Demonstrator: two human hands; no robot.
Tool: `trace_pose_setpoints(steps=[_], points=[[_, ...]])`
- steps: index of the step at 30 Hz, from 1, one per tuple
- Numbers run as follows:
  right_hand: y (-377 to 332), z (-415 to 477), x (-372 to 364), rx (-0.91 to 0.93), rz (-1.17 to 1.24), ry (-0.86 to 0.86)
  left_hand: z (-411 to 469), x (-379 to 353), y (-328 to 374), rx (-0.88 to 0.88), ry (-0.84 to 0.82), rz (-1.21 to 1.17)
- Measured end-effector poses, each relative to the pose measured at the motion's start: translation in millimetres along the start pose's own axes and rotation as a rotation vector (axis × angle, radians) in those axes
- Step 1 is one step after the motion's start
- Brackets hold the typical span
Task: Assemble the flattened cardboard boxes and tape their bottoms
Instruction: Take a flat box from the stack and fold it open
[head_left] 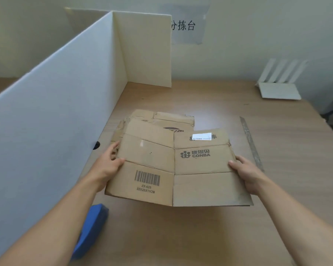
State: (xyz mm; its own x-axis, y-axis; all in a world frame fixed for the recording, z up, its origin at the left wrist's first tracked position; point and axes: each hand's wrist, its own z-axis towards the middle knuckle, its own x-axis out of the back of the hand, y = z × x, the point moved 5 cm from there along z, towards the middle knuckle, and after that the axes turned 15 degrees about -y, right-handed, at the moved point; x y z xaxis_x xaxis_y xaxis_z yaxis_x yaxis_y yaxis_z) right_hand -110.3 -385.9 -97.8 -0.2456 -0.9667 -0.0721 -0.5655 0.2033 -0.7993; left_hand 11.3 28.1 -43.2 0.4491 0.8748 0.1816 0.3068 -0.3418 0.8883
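Observation:
A flattened brown cardboard box with a barcode and a CONBA logo is held just above the wooden table. My left hand grips its left edge, thumb on top. My right hand holds its right edge, thumb on top. Behind it lies a stack of more flattened boxes. A blue tape dispenser sits at the near left, partly hidden by my left forearm.
A tall white divider board walls off the left side and back left. A metal ruler lies right of the boxes. White folded panels lean at the back right by the wall.

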Motion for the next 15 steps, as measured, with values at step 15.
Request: trace_pose_setpoints(steps=[15], points=[[43.7,-121.8,72.9,0.27,0.568,-0.238,-120.3,-61.6,-26.0,0.059,-0.099,-0.528]])
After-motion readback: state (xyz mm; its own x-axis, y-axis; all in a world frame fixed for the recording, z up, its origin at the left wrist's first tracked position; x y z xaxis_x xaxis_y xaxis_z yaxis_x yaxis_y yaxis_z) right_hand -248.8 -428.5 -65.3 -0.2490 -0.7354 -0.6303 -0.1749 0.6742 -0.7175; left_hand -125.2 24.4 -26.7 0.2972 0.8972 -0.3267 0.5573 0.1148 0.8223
